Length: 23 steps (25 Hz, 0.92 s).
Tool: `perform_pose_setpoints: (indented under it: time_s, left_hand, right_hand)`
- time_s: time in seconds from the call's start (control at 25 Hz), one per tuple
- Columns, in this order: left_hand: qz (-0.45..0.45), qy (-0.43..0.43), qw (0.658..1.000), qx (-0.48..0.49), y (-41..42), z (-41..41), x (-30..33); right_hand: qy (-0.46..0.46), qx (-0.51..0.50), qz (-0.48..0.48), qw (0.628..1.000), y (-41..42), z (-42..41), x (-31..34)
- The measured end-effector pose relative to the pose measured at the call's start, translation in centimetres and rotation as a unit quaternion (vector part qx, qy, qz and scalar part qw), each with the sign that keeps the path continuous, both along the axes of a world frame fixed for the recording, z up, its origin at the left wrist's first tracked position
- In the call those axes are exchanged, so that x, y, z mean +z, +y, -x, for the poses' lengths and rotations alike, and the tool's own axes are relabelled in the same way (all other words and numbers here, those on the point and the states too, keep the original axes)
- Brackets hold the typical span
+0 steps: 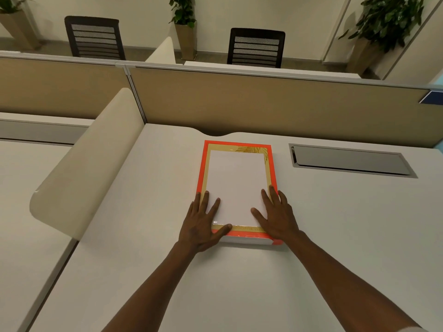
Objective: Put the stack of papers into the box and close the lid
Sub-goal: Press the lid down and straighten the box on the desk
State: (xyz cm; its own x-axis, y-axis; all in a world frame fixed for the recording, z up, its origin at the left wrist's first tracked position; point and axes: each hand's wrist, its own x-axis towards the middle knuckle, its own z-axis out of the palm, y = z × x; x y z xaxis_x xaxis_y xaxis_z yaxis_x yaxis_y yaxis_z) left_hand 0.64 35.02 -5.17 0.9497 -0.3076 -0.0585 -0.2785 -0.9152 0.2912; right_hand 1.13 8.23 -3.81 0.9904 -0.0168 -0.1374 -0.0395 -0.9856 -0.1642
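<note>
A flat box (237, 143) with an orange rim and a gold band lies on the white desk (239, 283), straight ahead of me. A white stack of papers (236, 180) fills the space within the gold band. I cannot tell whether the stack sits inside the box or on top of it, and no separate lid shows. My left hand (203, 221) lies flat with spread fingers on the stack's near left corner, its thumb along the box's front edge. My right hand (275, 214) lies flat on the near right corner, its outer fingers over the orange rim.
A grey cable hatch (347, 160) is set into the desk right of the box. A rounded beige divider (91, 164) rises at the left, and a tan partition wall (263, 104) closes the back. Beyond it stand two black chairs (96, 37) (256, 47) and potted plants.
</note>
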Motion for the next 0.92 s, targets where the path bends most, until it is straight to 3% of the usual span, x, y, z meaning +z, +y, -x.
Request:
perform_pose_setpoints:
  time_s: [0.16,0.28,0.56,0.84,0.92]
  left_hand:
    - [-0.002,-0.017,1.000,0.008,-0.3,0.2,-0.5]
    - [0.000,-0.022,1.000,0.012,-0.2,0.1,-0.8]
    - [0.018,-0.019,0.999,0.024,-0.2,0.0,-1.7]
    - [0.019,-0.047,0.998,0.026,-0.5,-0.1,-2.1]
    - [0.020,-0.056,0.998,0.024,-0.4,-0.1,-2.1]
  right_hand:
    - [-0.026,-0.003,-0.002,1.000,1.2,-2.7,0.9]
    - [-0.025,0.063,-0.017,0.998,4.6,-7.4,2.3]
    - [0.066,0.169,0.017,0.983,12.6,-15.8,3.4]
    - [0.060,0.171,0.002,0.983,12.1,-15.9,2.4]
    - [0.025,0.122,-0.031,0.992,11.1,-15.4,2.3]
